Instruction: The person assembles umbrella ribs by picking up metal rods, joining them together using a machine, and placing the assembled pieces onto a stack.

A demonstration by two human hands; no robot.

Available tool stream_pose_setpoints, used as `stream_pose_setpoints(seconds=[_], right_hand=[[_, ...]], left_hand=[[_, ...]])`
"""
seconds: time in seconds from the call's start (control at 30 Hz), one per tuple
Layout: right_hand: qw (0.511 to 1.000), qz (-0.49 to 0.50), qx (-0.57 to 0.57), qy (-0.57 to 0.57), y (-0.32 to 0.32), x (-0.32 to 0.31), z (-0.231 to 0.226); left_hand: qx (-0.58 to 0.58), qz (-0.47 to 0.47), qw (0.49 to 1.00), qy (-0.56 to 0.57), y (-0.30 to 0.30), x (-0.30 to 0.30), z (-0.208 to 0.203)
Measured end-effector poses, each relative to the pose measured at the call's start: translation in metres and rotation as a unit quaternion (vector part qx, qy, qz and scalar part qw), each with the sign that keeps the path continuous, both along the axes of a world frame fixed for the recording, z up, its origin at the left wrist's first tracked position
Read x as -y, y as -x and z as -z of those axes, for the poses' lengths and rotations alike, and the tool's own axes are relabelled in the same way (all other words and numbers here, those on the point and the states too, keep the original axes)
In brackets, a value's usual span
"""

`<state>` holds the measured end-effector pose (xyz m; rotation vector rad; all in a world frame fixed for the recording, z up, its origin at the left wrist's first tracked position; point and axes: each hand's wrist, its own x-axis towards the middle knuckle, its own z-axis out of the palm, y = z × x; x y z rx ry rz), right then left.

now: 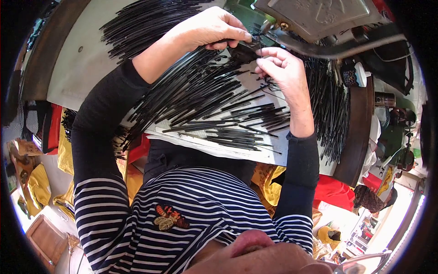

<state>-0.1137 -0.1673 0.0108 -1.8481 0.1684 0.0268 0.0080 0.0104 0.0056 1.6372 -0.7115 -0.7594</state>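
Both hands pinch at the fingertips: the left hand (219,29) on a dark end, the right hand (286,73) on a thin black strip (260,46) between them; whether this is one piece cannot be told. Loose black strips (196,89) fan across the desk (75,64) beneath the wrists. Good practice: keep both grips light, near the join, and clear of the grey metal plate (319,17) just beyond.
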Motion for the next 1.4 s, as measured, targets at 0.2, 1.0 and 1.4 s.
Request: stream_pose_setpoints(seconds=[0.2,1.0,1.4], right_hand=[[0.997,0.042,0.002,-0.060,0.006,0.010,-0.006],[0.969,0.099,0.006,-0.226,0.008,0.042,0.008],[0.949,0.057,0.017,-0.309,0.009,0.014,0.017]], left_hand=[[-0.008,-0.018,1.000,0.018,0.004,-0.001,0.001],[-0.022,-0.001,1.000,0.022,0.039,-0.005,-0.002],[-0.050,0.039,0.997,0.047,0.053,-0.009,0.002]])
